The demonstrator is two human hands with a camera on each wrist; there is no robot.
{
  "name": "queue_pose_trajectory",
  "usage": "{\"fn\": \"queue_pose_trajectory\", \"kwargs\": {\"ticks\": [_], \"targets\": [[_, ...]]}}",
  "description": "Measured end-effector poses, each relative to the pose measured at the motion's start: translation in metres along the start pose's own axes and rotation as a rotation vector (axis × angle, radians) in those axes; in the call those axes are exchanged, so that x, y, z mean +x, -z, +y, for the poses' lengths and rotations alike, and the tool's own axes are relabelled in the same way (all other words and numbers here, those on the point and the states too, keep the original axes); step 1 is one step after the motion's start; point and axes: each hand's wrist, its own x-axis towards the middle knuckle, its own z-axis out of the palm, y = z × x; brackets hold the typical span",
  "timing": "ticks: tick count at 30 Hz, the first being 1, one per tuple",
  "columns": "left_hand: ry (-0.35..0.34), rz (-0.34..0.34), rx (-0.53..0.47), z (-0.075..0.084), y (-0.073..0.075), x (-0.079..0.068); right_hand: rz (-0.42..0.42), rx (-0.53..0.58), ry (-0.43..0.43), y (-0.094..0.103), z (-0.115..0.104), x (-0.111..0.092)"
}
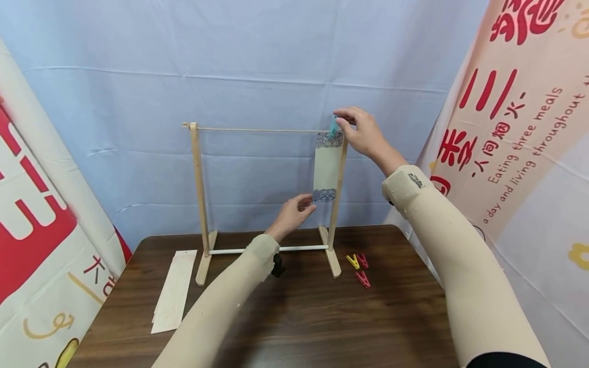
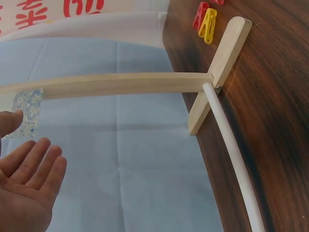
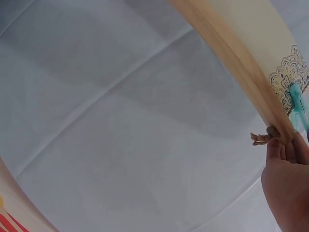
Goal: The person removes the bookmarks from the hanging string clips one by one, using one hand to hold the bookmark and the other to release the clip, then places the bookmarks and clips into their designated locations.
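Observation:
A cream paper strip (image 1: 326, 168) with blue patterned ends hangs at the right end of a string (image 1: 257, 130) on a wooden frame. At its top edge is a teal clothespin (image 1: 333, 127), which also shows in the right wrist view. My right hand (image 1: 362, 134) pinches the clothespin's upper end with thumb and fingers beside the post top. My left hand (image 1: 292, 214) is at the strip's lower left corner. In the left wrist view its fingers (image 2: 41, 166) are extended, palm showing, with the thumb overlapping the patterned lower end.
The frame's wooden posts (image 1: 199, 189) stand on feet joined by a white rod (image 1: 303, 248). Right of the frame lie a yellow clothespin (image 1: 353, 261) and two red clothespins (image 1: 363, 279). Left of it, overlapping white strips (image 1: 176, 291) lie on the brown table (image 1: 322, 322).

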Motion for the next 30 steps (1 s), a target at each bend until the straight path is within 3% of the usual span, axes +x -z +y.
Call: {"fn": "queue_pose_trajectory", "kwargs": {"ticks": [15,30], "targets": [[-0.010,0.022,0.019,0.0027,-0.0025,-0.0010,0.015,0.025,-0.018,-0.0010,-0.0019,-0.0010],[-0.077,0.084,0.022,0.0087,-0.0076,-0.0007,0.075,0.095,0.042,-0.0058,0.0026,-0.0042]]}}
